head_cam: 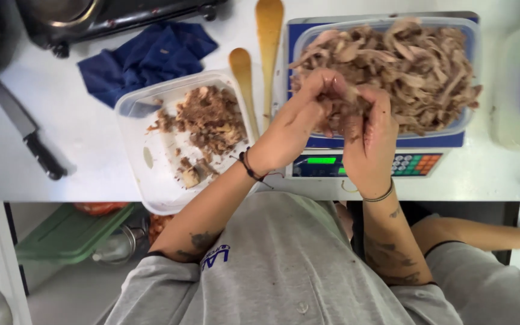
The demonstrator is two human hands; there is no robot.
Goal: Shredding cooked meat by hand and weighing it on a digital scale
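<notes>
From the head camera, both your hands meet over the near edge of the clear plastic tub heaped with shredded brown meat (386, 60), which sits on a blue digital scale (362, 162). Your left hand (299, 123) is pinched closed on a small strand of shredded meat (339, 99), and your right hand (368, 135) grips the same strand from the other side, fingers curled in. That strand looks soft, moist and fibrous, so it should pull apart easily and may slip; a fingertip hold at its ends suits it best, I'd judge. It weighs next to nothing. To your left on the white worktop (61, 138) lies a second clear tub holding chopped brown scraps (203, 120). Two wooden spoons (260, 54) rest between the tubs, a crumpled blue cloth (145, 54) behind, a black-handled knife (28, 135) far left.
</notes>
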